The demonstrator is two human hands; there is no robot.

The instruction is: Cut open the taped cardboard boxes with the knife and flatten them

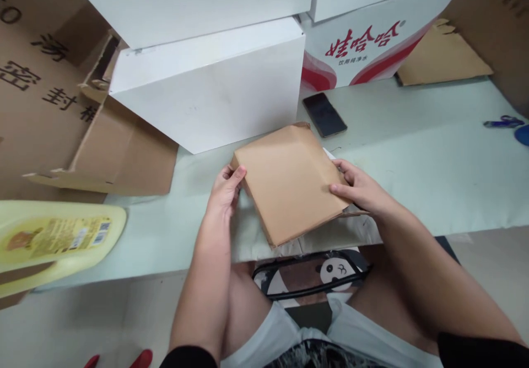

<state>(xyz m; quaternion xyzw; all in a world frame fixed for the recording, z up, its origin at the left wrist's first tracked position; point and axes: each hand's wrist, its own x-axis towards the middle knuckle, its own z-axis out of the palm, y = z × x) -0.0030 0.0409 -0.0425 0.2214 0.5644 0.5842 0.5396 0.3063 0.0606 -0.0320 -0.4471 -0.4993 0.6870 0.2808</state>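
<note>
nearest, a black-edged bag-like item (312, 274) with a panda-like face shows between the thighs (243, 296). over the near part of the pale green table (433, 175), a flat brown cardboard box (293, 183) is held between two hands — the left hand (225, 189) grips its left edge, thumb on top, and the right hand (359, 189) clasps its right side, thumb also on top. whether it touches the table, i cannot tell. beyond stands a white box (210, 103), a dark phone (325, 114) lying near its right end — then a white carton (359, 57) with red lettering.
</note>
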